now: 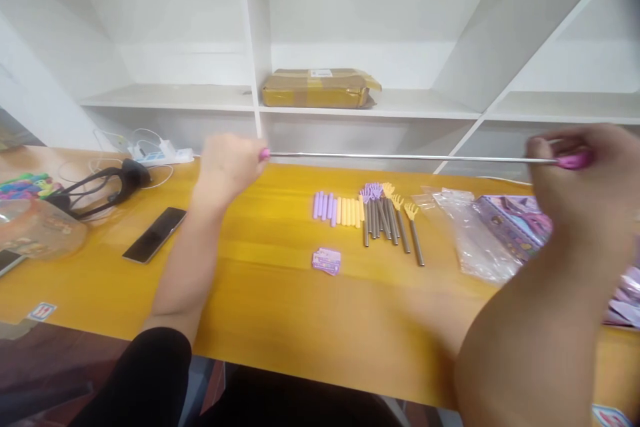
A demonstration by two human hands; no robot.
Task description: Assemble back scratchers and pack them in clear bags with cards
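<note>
A pink telescopic back scratcher (400,157) is stretched out level above the table, its thin metal rod spanning the space between my hands. My left hand (227,163) is closed round one pink end, with only the tip showing. At the other pink end, my right hand (590,160) has its fingers curled round it, so the shape of that end is partly hidden. Below the rod lie several short back scratchers (385,217) with purple and yellow claw heads and metal shafts. Beside them are rows of purple tubes (325,207) and yellow tubes (349,211).
Small purple cards (327,261) lie near the table's middle. Clear plastic bags (475,247) and a printed purple box (510,223) are at right. A phone (155,235), a plastic tub (45,233) and a power strip (165,155) are left. A carton (320,88) sits on the shelf.
</note>
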